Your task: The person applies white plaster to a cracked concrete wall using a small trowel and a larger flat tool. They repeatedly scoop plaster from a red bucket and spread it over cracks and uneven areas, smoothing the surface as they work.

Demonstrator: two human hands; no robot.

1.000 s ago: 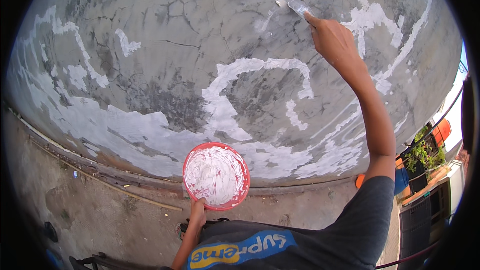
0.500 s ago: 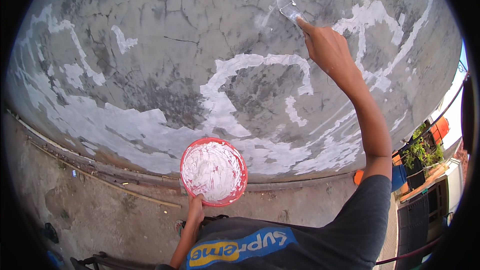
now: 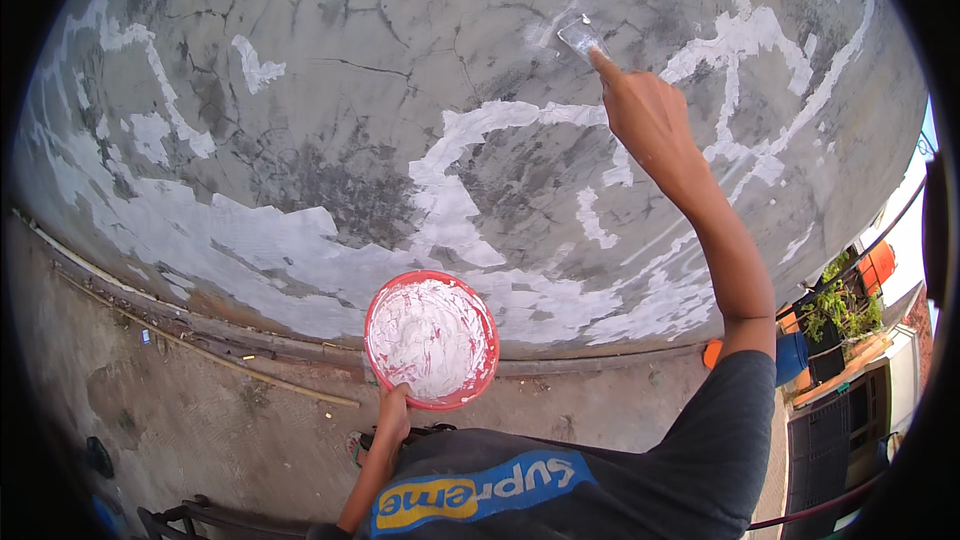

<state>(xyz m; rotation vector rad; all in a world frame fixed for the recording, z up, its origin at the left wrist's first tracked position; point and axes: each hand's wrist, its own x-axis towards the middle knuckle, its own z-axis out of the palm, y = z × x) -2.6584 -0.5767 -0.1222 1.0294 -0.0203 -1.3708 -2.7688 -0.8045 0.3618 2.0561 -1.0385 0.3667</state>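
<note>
My right hand (image 3: 648, 120) is closed around a putty knife (image 3: 578, 36), its index finger stretched along the flat blade. The blade lies against the cracked grey wall (image 3: 300, 15), beside a thin whitish smear, with a small lump of white paste at its edge. Lower down, my left hand (image 3: 396, 414) grips the near rim of a red plastic bowl (image 3: 492, 355), which is tilted so its inside shows. White paste (image 3: 428, 332) coats the inside of the bowl, with red streaks showing through. The handle of the putty knife is hidden in my right hand.
Several white filler patches (image 3: 450, 205) run across the wall, densest along its lower part. A long thin pole (image 3: 215, 355) lies on the ground near the wall's foot. At the right are a blue barrel (image 3: 791, 356), a green plant (image 3: 843, 308) and a dark gate (image 3: 815, 455).
My right hand has drawn the putty knife a short way down the wall, leaving a faint smear above it. My left hand still holds the bowl in nearly the same place.
</note>
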